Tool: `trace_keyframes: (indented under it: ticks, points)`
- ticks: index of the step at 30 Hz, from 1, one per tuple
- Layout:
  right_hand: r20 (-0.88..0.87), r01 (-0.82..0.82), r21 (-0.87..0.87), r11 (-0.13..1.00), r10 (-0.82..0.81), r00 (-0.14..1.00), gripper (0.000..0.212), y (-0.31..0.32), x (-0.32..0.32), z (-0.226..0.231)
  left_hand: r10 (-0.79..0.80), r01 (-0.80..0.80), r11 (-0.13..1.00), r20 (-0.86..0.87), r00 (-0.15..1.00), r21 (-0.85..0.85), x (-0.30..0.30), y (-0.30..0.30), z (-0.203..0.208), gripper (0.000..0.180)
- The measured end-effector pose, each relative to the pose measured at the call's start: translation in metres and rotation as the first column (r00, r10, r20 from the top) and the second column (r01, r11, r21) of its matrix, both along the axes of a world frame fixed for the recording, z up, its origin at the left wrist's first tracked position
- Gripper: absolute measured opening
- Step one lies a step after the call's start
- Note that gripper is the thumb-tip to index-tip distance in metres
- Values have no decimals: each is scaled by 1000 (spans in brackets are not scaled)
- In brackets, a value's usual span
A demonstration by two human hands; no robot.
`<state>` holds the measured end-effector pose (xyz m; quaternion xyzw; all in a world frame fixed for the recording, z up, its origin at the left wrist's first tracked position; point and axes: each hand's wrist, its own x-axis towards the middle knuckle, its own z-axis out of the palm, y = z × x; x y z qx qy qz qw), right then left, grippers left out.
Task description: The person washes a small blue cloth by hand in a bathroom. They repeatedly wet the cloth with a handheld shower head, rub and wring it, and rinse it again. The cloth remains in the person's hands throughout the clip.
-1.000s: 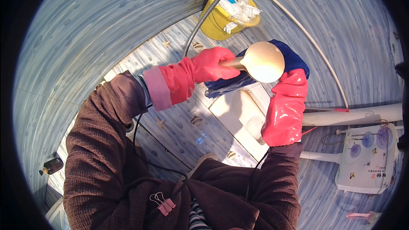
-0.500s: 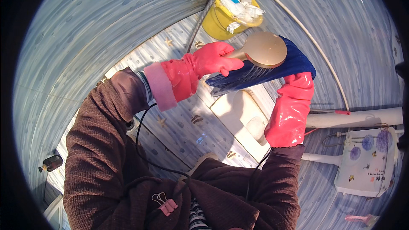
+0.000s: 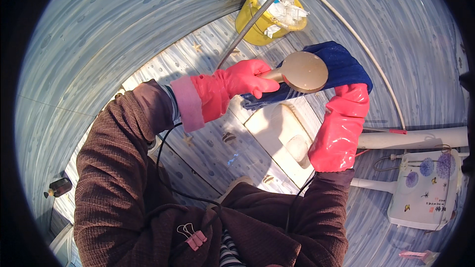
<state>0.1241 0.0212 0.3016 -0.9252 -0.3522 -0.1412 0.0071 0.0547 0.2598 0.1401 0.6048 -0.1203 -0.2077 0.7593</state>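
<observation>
My left hand (image 3: 247, 80), in a pink rubber glove, grips the handle of a round gold-coloured shower head (image 3: 303, 71). Water sprays from its face onto a dark blue cloth (image 3: 344, 64). My right hand (image 3: 349, 99), also in a pink glove, holds that cloth up from below, just right of the shower head. The cloth hangs over a white squat toilet pan (image 3: 277, 136) set in the floor. A metal shower hose (image 3: 257, 17) runs from the handle up toward the top of the view.
A yellow bin (image 3: 264, 17) full of white paper stands at the back. White pipes (image 3: 415, 138) and a white patterned box (image 3: 428, 188) lie on the right. A small brown bottle (image 3: 60, 186) sits at the left wall. Blue-grey tiled walls close in all round.
The shower head has turned from facing up to facing down onto the cloth. The blue cloth has spread wider and my right hand has risen a little.
</observation>
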Motion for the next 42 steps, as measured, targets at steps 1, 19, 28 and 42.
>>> trace_keyframes:
  ticks: [1,19,28,42]
  points:
    - [4,2,0,1000,-2,1000,42,0,0,0,7,-7,1000,0,1000,26,-1,0,-1,32]
    - [-40,52,-4,999,-52,998,38,-4,-7,11,173,-169,982,-48,984,80,6,21,25,47]
    - [-57,75,7,997,-75,996,36,-7,-9,11,174,-174,985,-56,983,6,15,16,13,49]
    - [-32,6,-69,998,-9,999,38,-8,-8,14,88,-83,988,-32,996,132,18,22,11,45]
